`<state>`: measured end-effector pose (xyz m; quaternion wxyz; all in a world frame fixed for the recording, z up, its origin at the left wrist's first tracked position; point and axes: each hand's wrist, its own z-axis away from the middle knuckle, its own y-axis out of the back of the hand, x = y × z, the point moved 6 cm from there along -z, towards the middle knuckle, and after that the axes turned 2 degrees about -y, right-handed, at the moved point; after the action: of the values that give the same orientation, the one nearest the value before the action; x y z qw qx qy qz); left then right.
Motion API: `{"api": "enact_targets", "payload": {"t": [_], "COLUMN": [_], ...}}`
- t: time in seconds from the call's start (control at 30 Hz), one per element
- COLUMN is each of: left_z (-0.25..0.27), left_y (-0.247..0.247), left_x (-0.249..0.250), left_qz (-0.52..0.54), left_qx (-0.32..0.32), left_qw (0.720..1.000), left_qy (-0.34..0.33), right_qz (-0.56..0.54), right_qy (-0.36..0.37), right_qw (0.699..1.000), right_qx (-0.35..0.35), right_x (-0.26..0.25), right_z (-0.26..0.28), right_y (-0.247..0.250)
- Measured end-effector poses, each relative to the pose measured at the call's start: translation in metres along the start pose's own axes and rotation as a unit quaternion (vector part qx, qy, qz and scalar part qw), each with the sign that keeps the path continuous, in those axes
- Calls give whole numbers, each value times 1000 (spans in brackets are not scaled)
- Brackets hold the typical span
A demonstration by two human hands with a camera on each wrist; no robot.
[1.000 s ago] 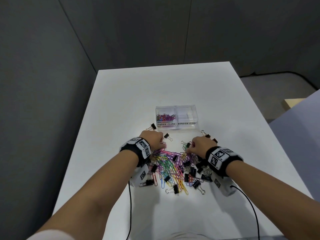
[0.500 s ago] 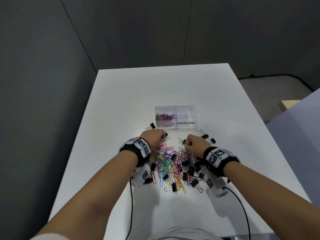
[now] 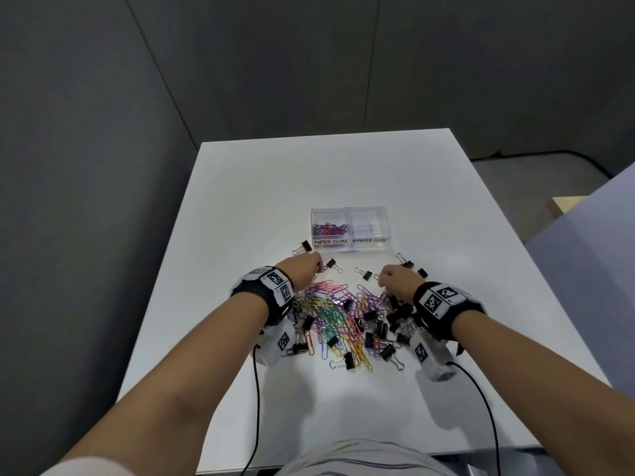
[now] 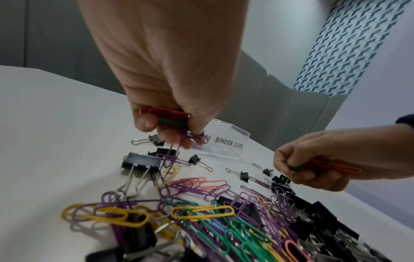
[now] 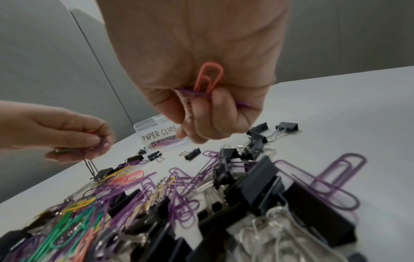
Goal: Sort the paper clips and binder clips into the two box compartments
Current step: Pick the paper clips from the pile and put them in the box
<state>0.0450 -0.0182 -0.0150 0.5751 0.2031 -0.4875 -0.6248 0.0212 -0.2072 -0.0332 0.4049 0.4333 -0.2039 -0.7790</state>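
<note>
A clear two-compartment box (image 3: 350, 211) stands mid-table, labelled PAPER CLIPS on the left and BINDER CLIPS on the right. Coloured paper clips (image 3: 328, 230) lie in the left compartment; the right one looks empty. A mixed pile of paper clips (image 3: 335, 317) and black binder clips (image 3: 379, 327) lies in front of it. My left hand (image 3: 307, 269) hovers over the pile's far left edge, gripping a bunch of paper clips (image 4: 167, 117). My right hand (image 3: 395, 281), over the pile's far right, pinches an orange and a purple paper clip (image 5: 209, 78).
Loose binder clips lie between the pile and the box (image 3: 304, 247) (image 3: 366, 273) (image 3: 405, 261). The white table (image 3: 343, 173) stretches behind the box. Cables run from both wrist units toward the near table edge. Grey walls surround the table.
Both hands have lifted slightly from the pile with paper clips in their fingers and drifted toward the box. The right hand has moved left and forward.
</note>
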Motion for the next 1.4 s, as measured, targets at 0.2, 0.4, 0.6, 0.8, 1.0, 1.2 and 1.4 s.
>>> {"api": "enact_targets", "payload": {"t": [0.2, 0.4, 0.6, 0.8, 1.0, 1.2, 1.4], "left_z": [1, -1, -4, -6, -19, -35, -61], "left_y": [-1, -2, 2, 18, 53, 99, 112], "left_x": [-3, -5, -11, -13, -16, -16, -15], "left_qz": [7, 32, 46, 54, 129, 50, 94], "left_qx": [23, 8, -26, -29, 23, 112, 122], "left_qw": [1000, 999, 999, 998, 991, 992, 987], "left_qy": [-5, 2, 4, 7, -13, -16, -35], "right_qz": [134, 158, 57, 50, 64, 74, 48], "right_qy": [17, 26, 56, 79, 119, 114, 97], "right_qw": [991, 987, 997, 995, 991, 990, 994], "right_qx": [-3, -9, -17, -25, 11, 30, 13], "right_x": [5, -4, -11, -29, -71, -108, -129], "right_z": [8, 9, 0, -9, -27, -62, -88], "right_y": [-11, -20, -14, 11, 50, 62, 41]}}
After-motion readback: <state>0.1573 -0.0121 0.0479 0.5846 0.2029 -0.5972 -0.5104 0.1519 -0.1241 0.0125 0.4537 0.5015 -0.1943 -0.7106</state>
